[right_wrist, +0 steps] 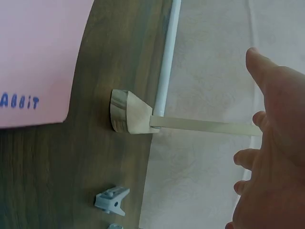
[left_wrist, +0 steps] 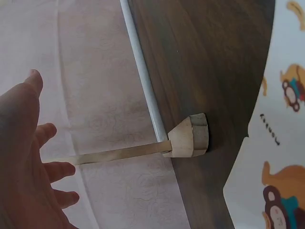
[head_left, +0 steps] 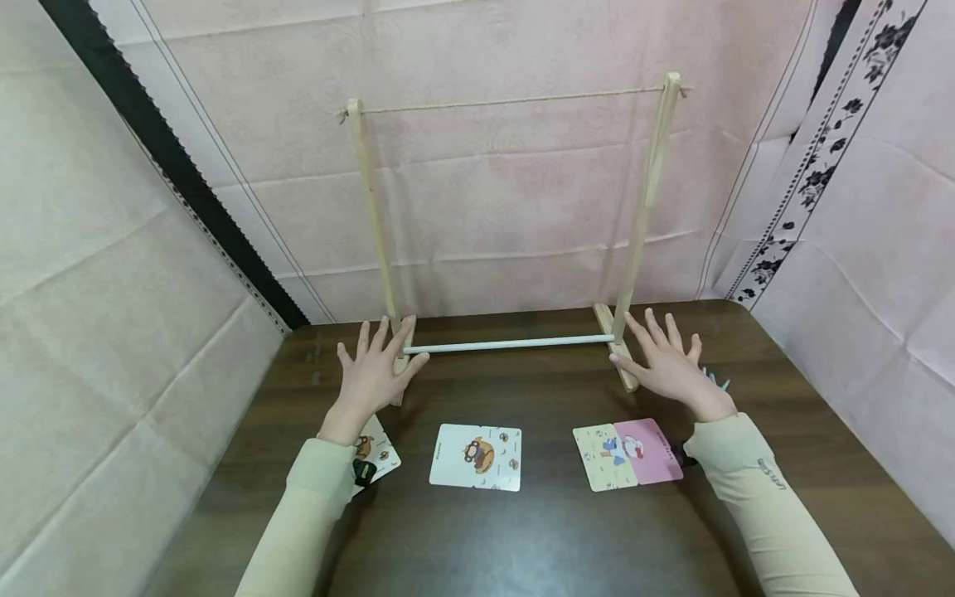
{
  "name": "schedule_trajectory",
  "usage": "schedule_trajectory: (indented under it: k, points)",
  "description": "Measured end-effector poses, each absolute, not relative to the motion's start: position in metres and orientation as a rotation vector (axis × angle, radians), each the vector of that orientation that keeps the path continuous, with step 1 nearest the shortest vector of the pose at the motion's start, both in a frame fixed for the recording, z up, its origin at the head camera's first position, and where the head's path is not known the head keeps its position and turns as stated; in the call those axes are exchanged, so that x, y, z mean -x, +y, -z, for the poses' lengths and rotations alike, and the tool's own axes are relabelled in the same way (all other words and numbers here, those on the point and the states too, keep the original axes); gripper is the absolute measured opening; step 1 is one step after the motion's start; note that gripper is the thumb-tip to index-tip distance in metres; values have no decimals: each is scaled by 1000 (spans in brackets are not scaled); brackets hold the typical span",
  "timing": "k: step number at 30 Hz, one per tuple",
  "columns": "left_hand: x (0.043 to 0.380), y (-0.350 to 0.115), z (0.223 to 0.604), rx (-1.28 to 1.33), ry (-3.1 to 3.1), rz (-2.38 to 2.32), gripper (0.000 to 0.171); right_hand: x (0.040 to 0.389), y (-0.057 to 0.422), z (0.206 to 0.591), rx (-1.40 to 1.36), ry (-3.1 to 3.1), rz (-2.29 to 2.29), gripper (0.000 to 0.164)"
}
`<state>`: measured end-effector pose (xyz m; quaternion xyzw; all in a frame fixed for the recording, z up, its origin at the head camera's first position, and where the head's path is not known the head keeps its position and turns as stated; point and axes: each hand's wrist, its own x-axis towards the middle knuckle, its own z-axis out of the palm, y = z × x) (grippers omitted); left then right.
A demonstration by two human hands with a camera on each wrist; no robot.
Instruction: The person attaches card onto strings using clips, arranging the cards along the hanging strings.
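Note:
A pale stand has a left post (head_left: 370, 199), a right post (head_left: 647, 191), a string (head_left: 507, 102) tied between their tops and a white rod (head_left: 507, 343) joining them low down. My left hand (head_left: 373, 375), fingers spread, is near the foot of the left post. On the other side, my right hand (head_left: 671, 371) is spread by the right post's foot (right_wrist: 136, 114). Neither hand holds anything; whether fingertips touch the stand I cannot tell. Behind the right wrist, small blue-grey clips (right_wrist: 112, 200) lie on the table, mostly hidden in the head view.
Three cards lie on the dark wooden table (head_left: 462, 547): a monkey card (head_left: 476, 458) in the middle, another monkey card (head_left: 384, 454) partly under the left wrist, and a yellow-and-pink card (head_left: 627, 454) at right. Pale cloth (head_left: 507, 207) hangs behind and on both sides.

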<state>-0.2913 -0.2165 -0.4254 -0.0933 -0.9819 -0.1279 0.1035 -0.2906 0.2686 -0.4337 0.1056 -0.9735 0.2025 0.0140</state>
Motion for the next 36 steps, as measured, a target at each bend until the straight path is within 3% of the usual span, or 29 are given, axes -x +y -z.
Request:
schedule_trajectory:
  k: [12, 20, 26, 36]
  points:
    - [284, -236, 432, 346, -2942, 393, 81, 279, 297, 434, -292, -3020, -691, 83]
    - [273, -278, 444, 423, -3014, 790, 93, 279, 318, 439, -359, -3044, -678, 84]
    - [267, -299, 439, 353, -3024, 845, 102, 286, 327, 434, -425, -3027, -680, 82]
    - [246, -322, 452, 228, -3027, 866, 100, 282, 326, 449, -422, -3025, -679, 74]
